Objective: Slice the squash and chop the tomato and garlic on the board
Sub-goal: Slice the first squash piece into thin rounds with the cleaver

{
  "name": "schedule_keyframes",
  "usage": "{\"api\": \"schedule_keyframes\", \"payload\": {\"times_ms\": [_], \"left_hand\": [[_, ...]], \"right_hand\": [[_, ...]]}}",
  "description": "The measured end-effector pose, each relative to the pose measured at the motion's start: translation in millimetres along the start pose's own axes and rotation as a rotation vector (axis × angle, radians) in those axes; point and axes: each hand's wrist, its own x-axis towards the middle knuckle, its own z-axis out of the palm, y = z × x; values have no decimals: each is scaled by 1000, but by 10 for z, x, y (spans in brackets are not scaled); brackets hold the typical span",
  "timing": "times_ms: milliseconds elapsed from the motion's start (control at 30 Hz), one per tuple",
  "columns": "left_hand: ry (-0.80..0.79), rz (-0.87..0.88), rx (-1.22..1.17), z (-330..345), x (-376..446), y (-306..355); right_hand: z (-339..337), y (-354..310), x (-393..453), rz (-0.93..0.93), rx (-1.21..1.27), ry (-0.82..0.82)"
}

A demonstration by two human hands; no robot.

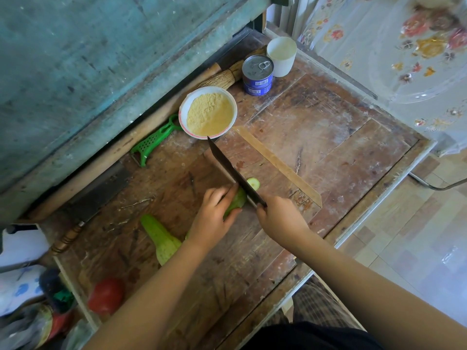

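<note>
From the head view, the person's left hand [214, 213] curls over a pale green squash piece [236, 202] lying on the worn wooden cutting board [278, 160], pinning it down, while the right hand [279, 218] has its grip closed round the handle of a dark, broad-bladed knife [233, 170]. The blade stands against the squash just ahead of the left fingers, its tip reaching toward a white bowl of yellow meal [208, 112]. One round cut slice [253, 184] lies on the board just beyond the blade.

To do this step well, the left fingertips probably ought to stay tucked back from the blade, with the knuckles guiding it, and the hand should creep back along the squash after each cut so the slices come even. The cut is best made straight down onto the board (the blade is wide, so a tilt would wedge the slice thick on one side).

By count: two squash pieces, the one under the knife and a larger peeled one [161, 238] on the scarred wooden desk [341, 137] near the left forearm; one slice so far; one red tomato [106, 295] at the desk's near left corner, untouched; no garlic can be made out. There are also two stacked blue tins [257, 75], one white cup [281, 55], one green peeler [151, 142] and one straw brush [222, 78].
</note>
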Motion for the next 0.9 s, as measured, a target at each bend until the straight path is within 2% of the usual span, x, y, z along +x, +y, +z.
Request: {"api": "schedule_keyframes", "payload": {"times_ms": [233,900], "left_hand": [[9,-25,10,30,-35,-8],[37,-4,10,47,-28,-23]], "right_hand": [[-28,89,-370,-61,-126,21],[-97,26,-334,-37,-39,26]]}}
